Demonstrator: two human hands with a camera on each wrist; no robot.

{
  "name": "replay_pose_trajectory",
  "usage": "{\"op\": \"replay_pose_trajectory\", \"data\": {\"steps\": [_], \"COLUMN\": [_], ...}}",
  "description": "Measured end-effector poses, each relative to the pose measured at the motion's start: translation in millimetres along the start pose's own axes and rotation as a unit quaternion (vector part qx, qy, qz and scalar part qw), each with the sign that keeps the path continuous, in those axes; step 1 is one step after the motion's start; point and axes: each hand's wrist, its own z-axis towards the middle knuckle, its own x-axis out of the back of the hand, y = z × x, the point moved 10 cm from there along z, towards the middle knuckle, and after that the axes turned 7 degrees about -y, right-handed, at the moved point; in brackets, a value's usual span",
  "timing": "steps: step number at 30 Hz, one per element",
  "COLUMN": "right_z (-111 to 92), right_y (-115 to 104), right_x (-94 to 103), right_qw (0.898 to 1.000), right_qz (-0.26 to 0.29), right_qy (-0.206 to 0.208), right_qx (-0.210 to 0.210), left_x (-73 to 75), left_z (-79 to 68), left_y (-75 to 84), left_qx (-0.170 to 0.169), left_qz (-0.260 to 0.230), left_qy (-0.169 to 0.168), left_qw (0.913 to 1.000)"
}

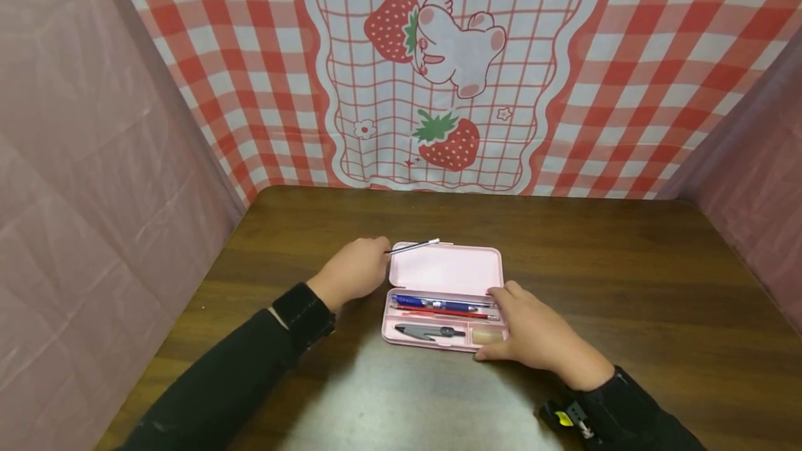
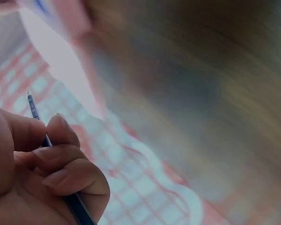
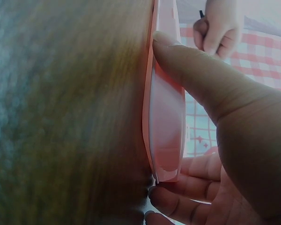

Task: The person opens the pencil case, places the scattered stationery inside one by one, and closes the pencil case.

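A pink pencil case (image 1: 413, 352) lies with its lid (image 1: 447, 268) folded back on the table. Its rear compartment holds a blue pen (image 1: 432, 304) and a red pencil (image 1: 432, 312); in front are a grey drawing compass (image 1: 429, 332) and a pale yellowish block (image 1: 486, 336), maybe an eraser. My left hand (image 1: 358, 266), left of the lid, pinches a slim dark pencil-like stick (image 2: 33, 107) with a pale end. That end reaches over the lid's back edge. My right hand (image 1: 532, 329) grips the case's right end, thumb (image 3: 178, 56) at the front wall, fingers round behind.
The brown wooden table (image 1: 313, 388) surrounds the case. A red-and-white checked cloth (image 1: 250, 75) with strawberry prints hangs behind it. Pink cloths (image 1: 81, 159) close off both sides.
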Motion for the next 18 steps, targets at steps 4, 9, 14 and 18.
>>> {"op": "replay_pose_trajectory", "data": {"steps": [4,9,14,18], "right_z": [0,-2,-2,0], "right_y": [0,0,1,1], "right_x": [-0.2,-0.1,1.1,2.2], "right_qw": [1.000,1.000,1.000,1.000], "right_qz": [0.001,0.003,0.000,0.004], "right_qy": [-0.001,0.002,0.008,0.009], "right_qx": [0.001,0.006,0.006,0.006], "left_x": [2.7,7.4,7.3,-0.5], "left_z": [-6.2,-15.8,-20.4,-22.7], "left_y": [26.7,50.0,66.2,72.2], "left_qx": [-0.023,-0.032,-0.049,-0.061], "left_qz": [-0.011,-0.052,-0.036,-0.023], "left_qy": [-0.005,-0.001,0.020,0.023], "left_qw": [0.9997,0.9982,0.9979,0.9976]}}
